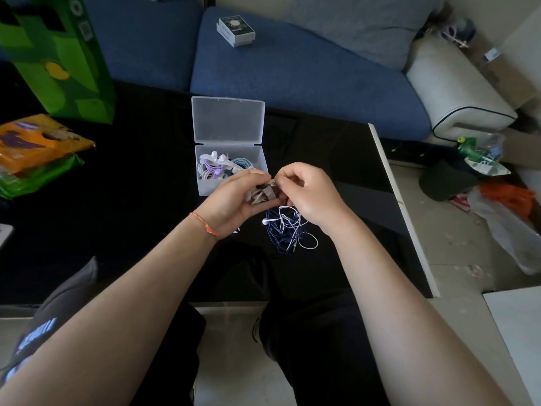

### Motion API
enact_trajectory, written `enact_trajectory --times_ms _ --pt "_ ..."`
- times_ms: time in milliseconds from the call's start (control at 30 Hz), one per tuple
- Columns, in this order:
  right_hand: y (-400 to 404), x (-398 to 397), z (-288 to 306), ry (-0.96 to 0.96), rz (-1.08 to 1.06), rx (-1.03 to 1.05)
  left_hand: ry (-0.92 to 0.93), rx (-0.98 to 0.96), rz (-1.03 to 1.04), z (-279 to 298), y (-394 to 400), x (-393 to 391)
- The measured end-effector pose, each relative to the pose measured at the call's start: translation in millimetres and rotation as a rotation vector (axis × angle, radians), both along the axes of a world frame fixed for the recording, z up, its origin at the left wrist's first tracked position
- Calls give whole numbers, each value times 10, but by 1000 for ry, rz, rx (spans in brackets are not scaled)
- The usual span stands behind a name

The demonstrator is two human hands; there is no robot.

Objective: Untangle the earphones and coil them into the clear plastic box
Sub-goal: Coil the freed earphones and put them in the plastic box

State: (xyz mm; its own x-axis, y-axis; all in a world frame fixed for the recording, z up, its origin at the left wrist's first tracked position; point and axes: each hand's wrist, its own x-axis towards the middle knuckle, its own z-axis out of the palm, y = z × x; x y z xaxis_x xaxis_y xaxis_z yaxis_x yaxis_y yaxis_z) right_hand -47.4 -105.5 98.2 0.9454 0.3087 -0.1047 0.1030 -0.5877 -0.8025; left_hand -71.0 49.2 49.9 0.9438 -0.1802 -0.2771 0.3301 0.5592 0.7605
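A clear plastic box (202, 189) stands open on the black table, its lid (228, 118) tipped back. Coiled purple, white and light blue earphones (218, 167) lie inside it. Just in front of the box, my left hand (234, 200) grips a grey-beige coiled earphone bundle (263, 195), and my right hand (304, 194) pinches the top of the same bundle. Below my hands a tangle of dark blue and white earphones (288, 230) lies on the table.
The black table (117, 200) ends in a white edge (401, 206) at the right. A green bag (61, 57) and an orange packet (38, 142) sit at the left. Behind is a blue sofa (292, 71) with a small box (235, 30). Clutter covers the floor at right.
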Motion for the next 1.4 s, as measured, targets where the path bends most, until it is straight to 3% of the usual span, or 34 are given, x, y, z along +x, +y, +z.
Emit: enact_trajectory --times_ms 200,333,467,600,800,900,1033,1300,1400 --pt "-64 11 -16 91 -11 60 -27 214 38 1 -2 4" --pt "-20 -6 -45 195 -102 162 63 183 117 14 -14 33" --pt "75 -57 -24 508 -231 444 15 345 194 -55 -1 58" --pt "133 -106 -41 691 -231 526 -56 417 278 -89 -32 63" --pt "86 -14 -84 621 -322 569 8 71 251 3 15 50" --pt "38 16 -94 563 -307 523 58 -1 181 41 83 56" --pt "-38 42 -100 464 -234 415 49 137 112 7 183 61" --pt "8 74 -93 292 -32 29 2 387 205 -74 245 95" --pt "54 240 -95 160 -133 -18 26 663 351 -196 400 233"
